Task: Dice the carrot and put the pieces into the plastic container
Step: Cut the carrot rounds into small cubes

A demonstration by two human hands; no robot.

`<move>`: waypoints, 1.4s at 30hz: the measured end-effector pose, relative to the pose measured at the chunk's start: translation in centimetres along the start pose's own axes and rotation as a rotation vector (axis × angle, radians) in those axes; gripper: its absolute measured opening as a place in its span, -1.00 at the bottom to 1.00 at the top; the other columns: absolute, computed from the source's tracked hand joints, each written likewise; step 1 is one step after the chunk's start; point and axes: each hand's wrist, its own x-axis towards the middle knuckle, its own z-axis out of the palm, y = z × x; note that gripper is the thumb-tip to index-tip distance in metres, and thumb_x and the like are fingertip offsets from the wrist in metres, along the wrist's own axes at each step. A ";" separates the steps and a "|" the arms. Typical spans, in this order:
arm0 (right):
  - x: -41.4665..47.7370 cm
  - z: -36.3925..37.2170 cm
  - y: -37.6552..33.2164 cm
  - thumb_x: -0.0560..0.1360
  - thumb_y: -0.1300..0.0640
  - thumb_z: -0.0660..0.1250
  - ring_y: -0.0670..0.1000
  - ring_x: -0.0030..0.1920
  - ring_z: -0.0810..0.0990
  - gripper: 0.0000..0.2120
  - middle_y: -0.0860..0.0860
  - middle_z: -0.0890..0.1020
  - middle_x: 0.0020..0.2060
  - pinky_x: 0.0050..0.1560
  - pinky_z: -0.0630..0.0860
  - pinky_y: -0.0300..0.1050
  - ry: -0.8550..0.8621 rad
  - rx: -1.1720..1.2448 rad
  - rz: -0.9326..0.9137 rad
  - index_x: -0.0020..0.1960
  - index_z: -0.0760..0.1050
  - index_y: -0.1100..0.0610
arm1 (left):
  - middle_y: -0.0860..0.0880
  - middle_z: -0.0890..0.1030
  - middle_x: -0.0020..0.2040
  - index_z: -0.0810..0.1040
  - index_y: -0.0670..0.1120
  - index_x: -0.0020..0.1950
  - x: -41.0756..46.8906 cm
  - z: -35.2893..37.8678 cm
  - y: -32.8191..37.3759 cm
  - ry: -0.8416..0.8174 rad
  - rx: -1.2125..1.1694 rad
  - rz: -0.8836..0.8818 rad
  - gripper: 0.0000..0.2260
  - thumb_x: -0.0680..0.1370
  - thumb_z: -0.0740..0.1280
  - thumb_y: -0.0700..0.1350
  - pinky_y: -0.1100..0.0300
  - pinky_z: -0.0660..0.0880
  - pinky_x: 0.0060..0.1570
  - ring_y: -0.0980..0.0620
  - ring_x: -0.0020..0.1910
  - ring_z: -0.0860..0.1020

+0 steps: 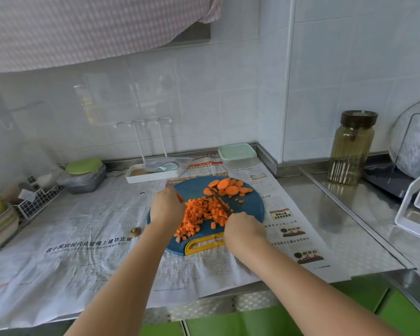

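Orange carrot cubes (199,214) lie in a loose heap in the middle of a round blue cutting board (252,209). Behind the heap, at the far side of the board, several round carrot slices (228,187) overlap each other, not yet diced. A knife (220,201) lies with its dark blade slanted between the slices and the cubes, the tip near the slices.

The right hand (244,230) has its fingers curled around the knife handle, which is hidden under the hand at the near right edge of the heap. The left hand (166,207) is at the left edge of the heap with the fingers bent down. A bit of orange shows at its fingertips, but I cannot tell if it holds a piece.

The plastic container (237,155) stands at the back by the wall, well apart from the board, with a pale green lid on it. The board lies on newspaper (95,238) that covers the metal table (349,214). A small carrot end (135,230) lies on the paper left of the board. A tall glass jar (352,149) stands at the right.
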 end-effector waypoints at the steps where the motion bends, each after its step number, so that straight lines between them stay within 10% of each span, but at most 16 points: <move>1: 0.2 0.0 -0.4 0.61 0.30 0.08 0.11 0.23 0.52 -0.68 0.12 0.52 0.24 0.07 0.50 -0.08 -0.008 -0.001 0.003 0.31 0.44 0.23 | -0.11 0.59 -0.05 0.55 -0.15 -0.01 0.1 0.2 -0.3 0.007 -0.021 0.004 -0.89 0.53 0.28 -0.31 0.14 0.49 -0.27 -0.02 -0.20 0.51; 11: 2.9 -1.4 1.3 0.63 0.17 0.11 0.13 0.16 0.55 -0.73 0.13 0.56 0.17 -0.01 0.47 -0.06 0.066 -0.087 -0.067 0.23 0.49 0.20 | -0.15 0.59 0.17 0.49 -0.19 0.29 1.5 0.6 -0.7 0.057 -0.057 0.123 -0.67 0.56 0.15 -0.35 0.16 0.47 -0.05 -0.09 0.11 0.55; 17: 4.6 -2.9 8.3 0.65 0.03 0.05 0.05 -0.22 0.48 -0.71 0.01 0.48 -0.25 -0.41 0.25 -0.17 0.179 -0.157 -0.184 -0.04 0.49 0.11 | -0.03 0.46 0.33 0.44 -0.06 0.35 1.2 1.5 -0.4 -0.109 0.011 0.387 -0.60 0.58 0.26 0.09 0.17 0.34 0.23 0.00 0.31 0.40; 29: 5.6 -2.7 10.6 0.65 -0.08 0.00 0.01 -0.27 0.48 -0.66 -0.01 0.60 -0.15 -0.41 0.31 -0.15 0.254 -0.325 -0.347 0.10 0.48 0.06 | -0.27 0.33 0.41 0.25 -0.28 0.42 5.3 0.6 -3.9 -0.358 0.117 -0.085 -0.61 0.69 -0.08 -0.11 0.07 0.25 0.29 -0.18 0.37 0.33; 42: 5.0 -1.4 8.7 0.67 -0.01 -0.01 0.09 0.00 0.59 -0.67 0.07 0.60 0.02 -0.23 0.29 -0.14 0.174 -0.366 -0.334 0.14 0.45 0.13 | -0.15 0.24 0.50 0.17 -0.10 0.53 6.7 -0.5 -5.4 -0.535 0.234 -0.024 -0.60 0.68 -0.02 -0.19 0.16 0.20 0.35 -0.10 0.42 0.28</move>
